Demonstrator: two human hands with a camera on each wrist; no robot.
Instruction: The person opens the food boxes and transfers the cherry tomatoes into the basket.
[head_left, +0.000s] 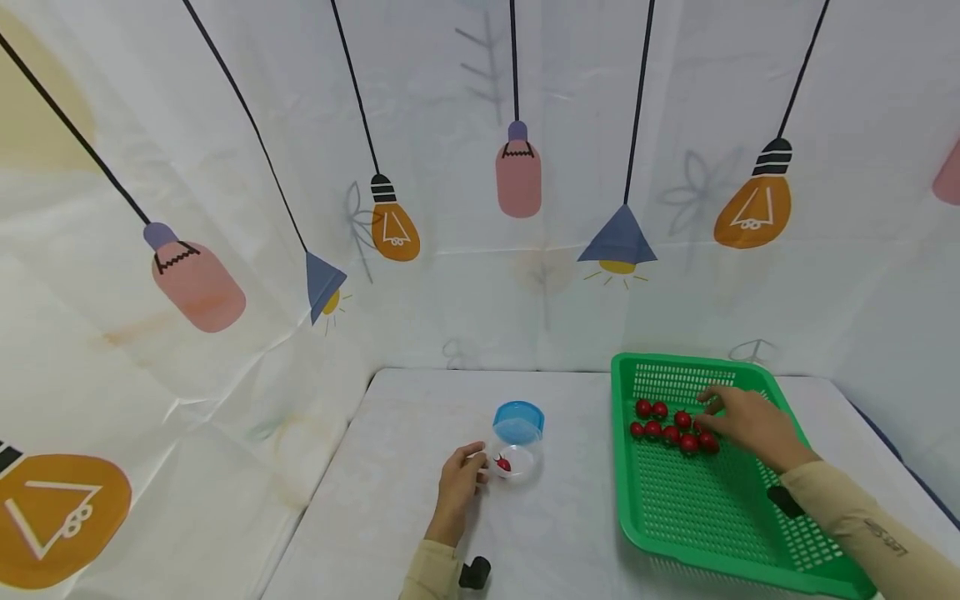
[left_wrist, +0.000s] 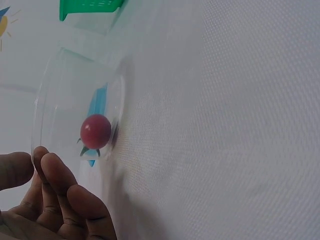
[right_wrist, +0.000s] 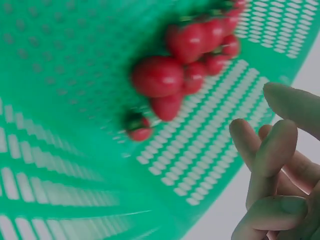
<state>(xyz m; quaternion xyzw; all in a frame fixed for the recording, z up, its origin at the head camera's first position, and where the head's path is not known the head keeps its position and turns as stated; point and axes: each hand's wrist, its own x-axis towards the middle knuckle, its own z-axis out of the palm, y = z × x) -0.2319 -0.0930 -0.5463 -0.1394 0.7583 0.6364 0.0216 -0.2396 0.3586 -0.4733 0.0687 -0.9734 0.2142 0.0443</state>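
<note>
A clear plastic cup (head_left: 525, 467) stands on the white-covered table with one cherry tomato (left_wrist: 95, 131) inside, its green stem showing. My left hand (head_left: 457, 487) pinches the cup's rim between thumb and fingers, best seen in the left wrist view. Just behind the cup lies a blue round piece (head_left: 517, 410), its kind unclear. To the right, a green plastic basket (head_left: 697, 517) holds several red cherry tomatoes (head_left: 671, 436) grouped toward its back. Above their right end hovers my right hand (head_left: 750, 425); in the right wrist view its fingers are apart and hold nothing.
The table (head_left: 555, 533) carries a white cloth. Behind it hangs a white curtain (head_left: 450, 308) printed with lamps and bulbs, and it also covers the left side. The basket's raised rim borders the tomatoes.
</note>
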